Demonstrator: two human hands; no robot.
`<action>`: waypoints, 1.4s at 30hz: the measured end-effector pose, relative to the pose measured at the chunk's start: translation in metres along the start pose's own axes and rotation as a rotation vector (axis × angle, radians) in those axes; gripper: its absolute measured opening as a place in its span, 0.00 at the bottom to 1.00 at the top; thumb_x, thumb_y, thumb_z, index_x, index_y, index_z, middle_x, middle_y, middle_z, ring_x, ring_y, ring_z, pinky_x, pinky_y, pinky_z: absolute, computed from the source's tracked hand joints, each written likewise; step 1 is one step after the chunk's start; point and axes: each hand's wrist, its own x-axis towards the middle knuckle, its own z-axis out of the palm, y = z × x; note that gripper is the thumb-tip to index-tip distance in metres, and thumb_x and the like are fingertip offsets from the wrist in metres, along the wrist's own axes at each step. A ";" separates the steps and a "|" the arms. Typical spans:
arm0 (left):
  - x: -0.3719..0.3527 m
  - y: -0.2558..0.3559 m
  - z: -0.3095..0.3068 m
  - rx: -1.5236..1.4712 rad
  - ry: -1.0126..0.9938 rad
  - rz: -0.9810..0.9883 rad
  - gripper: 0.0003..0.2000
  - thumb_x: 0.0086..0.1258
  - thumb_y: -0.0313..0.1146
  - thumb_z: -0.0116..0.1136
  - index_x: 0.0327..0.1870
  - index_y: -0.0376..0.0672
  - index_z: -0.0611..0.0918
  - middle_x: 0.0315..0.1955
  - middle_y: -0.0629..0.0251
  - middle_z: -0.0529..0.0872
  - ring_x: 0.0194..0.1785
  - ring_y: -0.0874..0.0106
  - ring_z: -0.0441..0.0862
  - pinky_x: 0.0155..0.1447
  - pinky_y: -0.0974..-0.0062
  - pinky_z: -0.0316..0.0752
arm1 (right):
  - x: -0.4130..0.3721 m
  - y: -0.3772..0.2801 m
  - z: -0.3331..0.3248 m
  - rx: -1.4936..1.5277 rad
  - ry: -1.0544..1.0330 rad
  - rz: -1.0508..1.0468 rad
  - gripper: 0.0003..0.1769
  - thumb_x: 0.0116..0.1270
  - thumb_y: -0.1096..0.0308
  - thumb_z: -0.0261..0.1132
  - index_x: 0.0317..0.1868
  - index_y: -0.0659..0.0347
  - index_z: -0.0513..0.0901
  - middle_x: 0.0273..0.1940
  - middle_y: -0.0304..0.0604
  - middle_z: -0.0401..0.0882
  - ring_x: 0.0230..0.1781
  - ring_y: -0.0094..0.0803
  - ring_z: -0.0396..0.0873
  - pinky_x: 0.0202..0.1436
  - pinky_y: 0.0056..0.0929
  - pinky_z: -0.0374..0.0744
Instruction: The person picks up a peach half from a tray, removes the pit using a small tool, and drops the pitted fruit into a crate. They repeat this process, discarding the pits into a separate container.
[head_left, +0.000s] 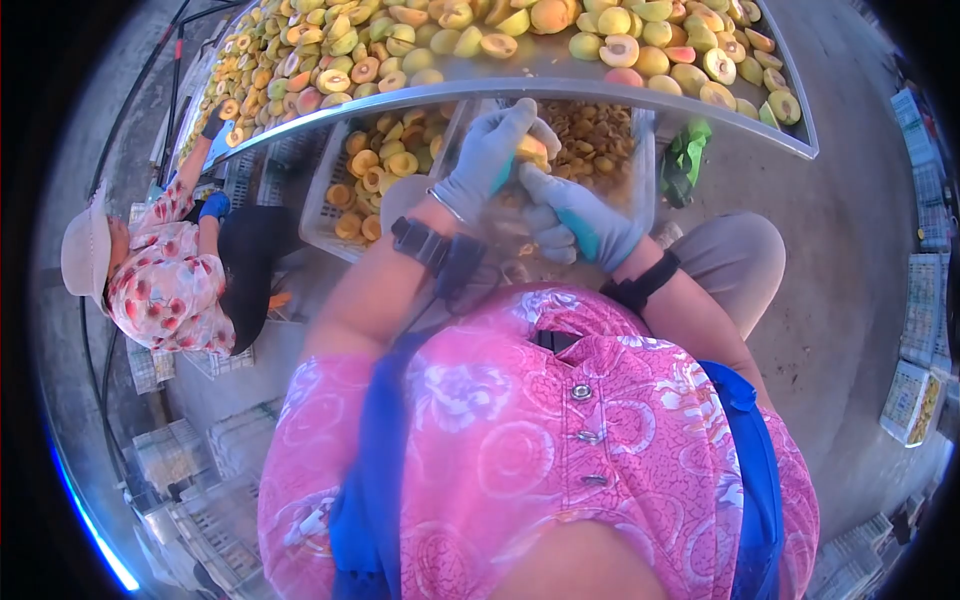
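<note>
My left hand (492, 152), in a grey-blue glove, is closed around a yellow-orange peach piece (532, 151) just below the table's near rim. Close beside it, my right hand (580, 218), gloved alike, is curled shut with its thumb side near the fruit. Whatever it grips, if anything, is hidden by the fingers. Under my hands stands a crate of small brown pit-like pieces (590, 138). Left of that, another crate holds peach halves (385, 165). Beyond my hands, whole and halved peaches (480, 40) lie on the metal-rimmed table (560, 84).
A co-worker (170, 265) in a light hat and patterned top sits at the left, reaching to the table. A green bag (687, 160) hangs or lies right of the crates. Stacked crates (925, 300) line the right side; more crates (215, 510) stand at lower left.
</note>
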 end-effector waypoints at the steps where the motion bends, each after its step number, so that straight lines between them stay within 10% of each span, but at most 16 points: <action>1: -0.002 0.002 -0.001 -0.016 -0.034 -0.037 0.25 0.72 0.58 0.53 0.36 0.38 0.80 0.30 0.58 0.83 0.30 0.67 0.81 0.37 0.72 0.79 | 0.002 0.002 -0.001 0.037 -0.057 0.005 0.18 0.77 0.45 0.52 0.39 0.50 0.72 0.19 0.22 0.54 0.11 0.14 0.50 0.13 0.18 0.47; 16: -0.009 -0.030 -0.006 -0.833 -0.019 -0.062 0.18 0.71 0.56 0.56 0.36 0.49 0.79 0.35 0.66 0.81 0.37 0.64 0.83 0.38 0.61 0.85 | 0.009 0.008 0.003 0.224 -0.222 0.099 0.17 0.79 0.48 0.50 0.41 0.52 0.72 0.18 0.23 0.52 0.10 0.15 0.48 0.11 0.19 0.46; 29: -0.015 -0.025 -0.019 -0.830 0.186 -0.072 0.19 0.73 0.55 0.54 0.42 0.46 0.80 0.38 0.63 0.84 0.45 0.63 0.83 0.47 0.58 0.83 | 0.032 0.010 0.000 0.288 -0.412 0.130 0.23 0.80 0.44 0.44 0.45 0.54 0.74 0.17 0.25 0.54 0.06 0.14 0.48 0.06 0.18 0.49; 34: 0.003 -0.069 -0.057 -0.743 0.076 0.222 0.20 0.77 0.54 0.46 0.44 0.44 0.79 0.38 0.62 0.84 0.44 0.62 0.83 0.52 0.59 0.80 | 0.024 0.000 0.028 0.244 -0.269 0.038 0.24 0.78 0.42 0.46 0.46 0.56 0.74 0.18 0.26 0.57 0.07 0.14 0.51 0.07 0.18 0.53; 37: -0.004 -0.043 -0.097 -1.387 -0.124 0.204 0.24 0.78 0.55 0.43 0.43 0.40 0.80 0.39 0.58 0.84 0.46 0.58 0.82 0.56 0.56 0.78 | 0.024 -0.013 0.014 0.084 -0.203 -0.123 0.18 0.75 0.46 0.55 0.40 0.52 0.74 0.19 0.23 0.58 0.13 0.15 0.56 0.14 0.17 0.56; 42: -0.021 -0.024 -0.178 -0.475 0.730 0.430 0.19 0.74 0.49 0.55 0.47 0.40 0.82 0.42 0.62 0.85 0.46 0.66 0.82 0.57 0.68 0.78 | 0.030 -0.029 -0.007 0.100 0.038 -0.230 0.19 0.73 0.44 0.58 0.41 0.52 0.75 0.20 0.23 0.57 0.13 0.15 0.54 0.15 0.18 0.54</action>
